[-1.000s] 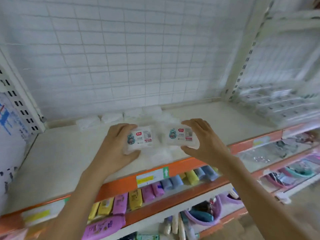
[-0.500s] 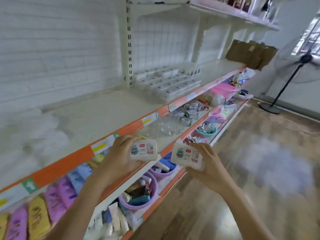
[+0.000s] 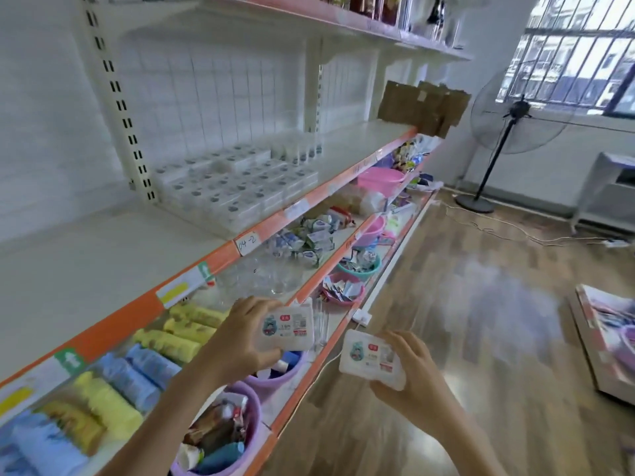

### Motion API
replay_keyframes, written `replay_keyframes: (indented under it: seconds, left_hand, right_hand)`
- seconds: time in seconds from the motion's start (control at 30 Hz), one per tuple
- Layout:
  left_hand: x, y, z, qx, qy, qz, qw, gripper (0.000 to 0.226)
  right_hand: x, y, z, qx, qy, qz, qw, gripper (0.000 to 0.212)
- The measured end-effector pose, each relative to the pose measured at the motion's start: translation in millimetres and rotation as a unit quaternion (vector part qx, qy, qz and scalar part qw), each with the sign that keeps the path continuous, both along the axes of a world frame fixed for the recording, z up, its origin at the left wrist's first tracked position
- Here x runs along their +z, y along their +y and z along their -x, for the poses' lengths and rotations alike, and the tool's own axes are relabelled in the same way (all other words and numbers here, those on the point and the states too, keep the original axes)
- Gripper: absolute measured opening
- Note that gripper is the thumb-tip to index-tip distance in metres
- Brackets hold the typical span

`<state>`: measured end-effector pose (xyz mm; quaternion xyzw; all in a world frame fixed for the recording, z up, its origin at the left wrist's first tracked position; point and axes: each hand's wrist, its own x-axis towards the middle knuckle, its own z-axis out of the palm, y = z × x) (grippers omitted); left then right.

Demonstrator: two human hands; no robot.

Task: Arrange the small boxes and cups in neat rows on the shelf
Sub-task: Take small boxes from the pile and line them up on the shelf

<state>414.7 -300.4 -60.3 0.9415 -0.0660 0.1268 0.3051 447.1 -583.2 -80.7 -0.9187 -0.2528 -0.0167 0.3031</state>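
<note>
My left hand (image 3: 237, 338) grips a small white box (image 3: 288, 328) with a cartoon label, held in front of the lower shelves. My right hand (image 3: 412, 376) grips a second small white box (image 3: 372, 359) of the same kind, lower and to the right, out over the floor. Farther along the white shelf (image 3: 103, 255) stand neat rows of small clear boxes (image 3: 240, 187) with a line of white cups (image 3: 295, 149) behind them. The near stretch of that shelf top is bare.
Below the orange shelf edge lie yellow and blue rolls (image 3: 137, 369), clear glasses (image 3: 271, 276) and purple tubs (image 3: 223, 438) of goods. A pink basin (image 3: 381, 176) and cardboard (image 3: 422, 104) sit farther along. A standing fan (image 3: 508, 132) and cables are on the wooden floor.
The view has swung right along the shelf. Both hands, each still holding its box, have come away from the shelf top and dropped lower; the right one is now over the floor.
</note>
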Motion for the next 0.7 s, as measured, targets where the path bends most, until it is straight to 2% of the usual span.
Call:
replay_keyframes:
  seconds: [0.27,0.37,0.5,0.7]
  left_hand:
    - [-18,9,-112,-0.016,0.052,-0.012,0.998,0.062]
    - [0,16,-159,-0.001,0.044,-0.013,0.999,0.065]
    - [36,38,-213,0.026,-0.001,-0.010,1.000,0.081]
    - [87,102,-252,0.138,-0.057,0.004,0.989,0.078]
  right_hand:
    - [-8,31,-130,0.036,0.019,0.030,0.999,0.071]
    - [4,44,-190,0.048,0.016,0.029,0.998,0.067]
    - [36,72,-272,0.075,-0.025,0.017,0.997,0.069]
    - [87,157,-369,0.187,-0.084,-0.009,0.979,0.069]
